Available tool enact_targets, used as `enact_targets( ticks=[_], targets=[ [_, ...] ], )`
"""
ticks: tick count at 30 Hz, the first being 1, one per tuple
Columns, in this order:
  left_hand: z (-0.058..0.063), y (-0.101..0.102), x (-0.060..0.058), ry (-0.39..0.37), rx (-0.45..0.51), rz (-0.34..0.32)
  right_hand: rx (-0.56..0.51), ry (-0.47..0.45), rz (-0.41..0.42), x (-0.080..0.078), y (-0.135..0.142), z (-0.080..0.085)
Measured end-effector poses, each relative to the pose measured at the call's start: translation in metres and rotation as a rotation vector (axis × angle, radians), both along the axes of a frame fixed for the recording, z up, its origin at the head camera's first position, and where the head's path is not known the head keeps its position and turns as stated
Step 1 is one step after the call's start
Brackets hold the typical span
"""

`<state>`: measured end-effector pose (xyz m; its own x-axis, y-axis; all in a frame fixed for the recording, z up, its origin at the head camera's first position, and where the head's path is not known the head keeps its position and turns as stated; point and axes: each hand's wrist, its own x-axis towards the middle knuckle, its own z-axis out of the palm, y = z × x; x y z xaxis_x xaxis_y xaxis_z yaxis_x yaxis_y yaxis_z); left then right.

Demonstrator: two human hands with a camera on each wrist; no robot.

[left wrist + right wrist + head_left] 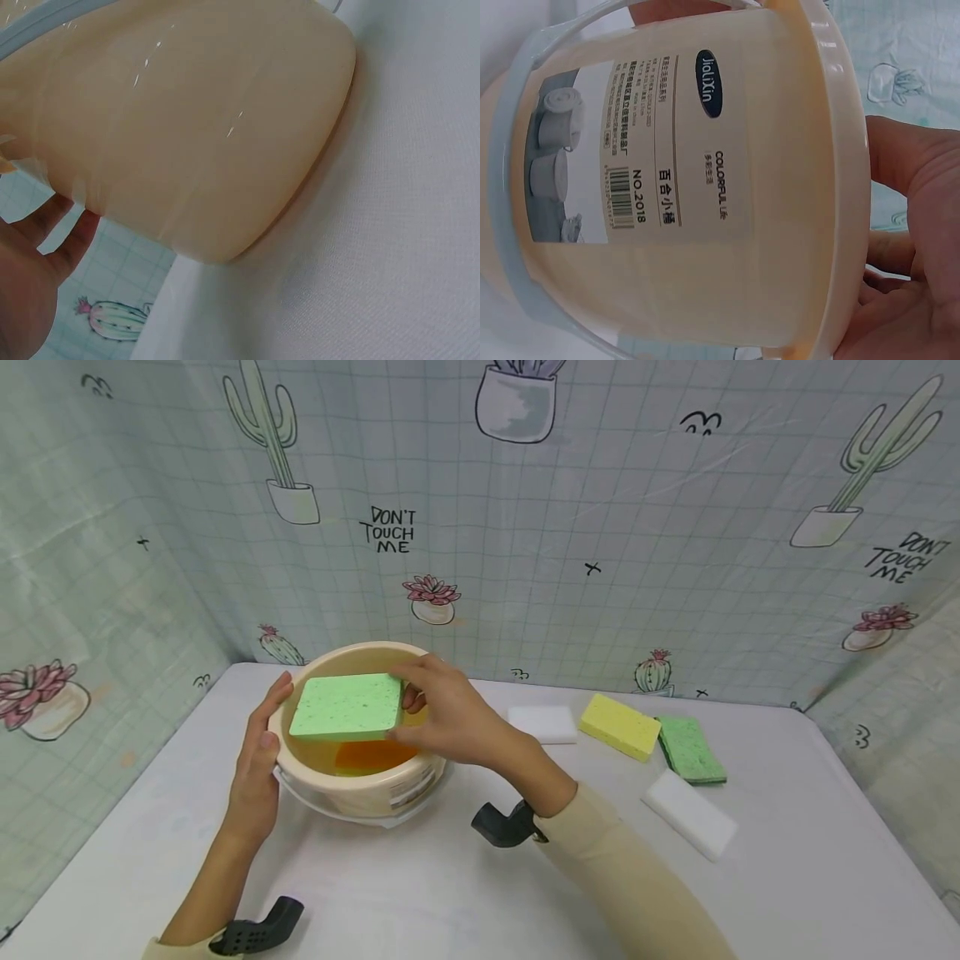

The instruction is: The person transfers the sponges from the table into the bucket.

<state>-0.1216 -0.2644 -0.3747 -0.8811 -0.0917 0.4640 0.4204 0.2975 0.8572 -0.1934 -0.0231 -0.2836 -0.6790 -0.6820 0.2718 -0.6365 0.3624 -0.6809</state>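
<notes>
My right hand (457,710) pinches a light green sponge (347,706) by its right end, thumb along the near edge and fingers at the far corner. The sponge is over the mouth of a cream plastic bucket (360,785), covering much of the opening. Below it, something orange (375,755) shows inside the bucket. My left hand (255,777) rests against the bucket's left side with extended fingers (79,240) touching the outer wall. In the right wrist view, the bucket's printed label (637,150) faces the camera, and the sponge is hidden behind the rim.
To the right on the white table (420,893) lie a white block (543,724), a yellow sponge (619,727), a darker green sponge (691,750) and another white block (691,814). The bucket's pale handle (506,195) hangs down its side. A printed cloth (480,552) stands behind the table.
</notes>
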Motion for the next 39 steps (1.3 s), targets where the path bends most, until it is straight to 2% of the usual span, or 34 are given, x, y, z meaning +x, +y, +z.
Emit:
enact_targets(
  ticks=[9,20,30,39],
  targets=[
    [0.0,-0.001,0.002,0.012,-0.004,-0.002,0.037,0.034,0.001,0.003,-0.006,0.004],
    [-0.001,-0.003,0.003,0.031,0.002,-0.013,0.051,0.022,0.001,0.004,-0.009,0.005],
    [-0.006,-0.001,-0.002,0.059,0.081,-0.044,0.224,0.047,-0.035,0.005,0.003,0.009],
    [-0.003,0.002,-0.002,0.093,0.145,-0.106,0.096,0.065,-0.025,0.006,0.025,0.01]
  ],
)
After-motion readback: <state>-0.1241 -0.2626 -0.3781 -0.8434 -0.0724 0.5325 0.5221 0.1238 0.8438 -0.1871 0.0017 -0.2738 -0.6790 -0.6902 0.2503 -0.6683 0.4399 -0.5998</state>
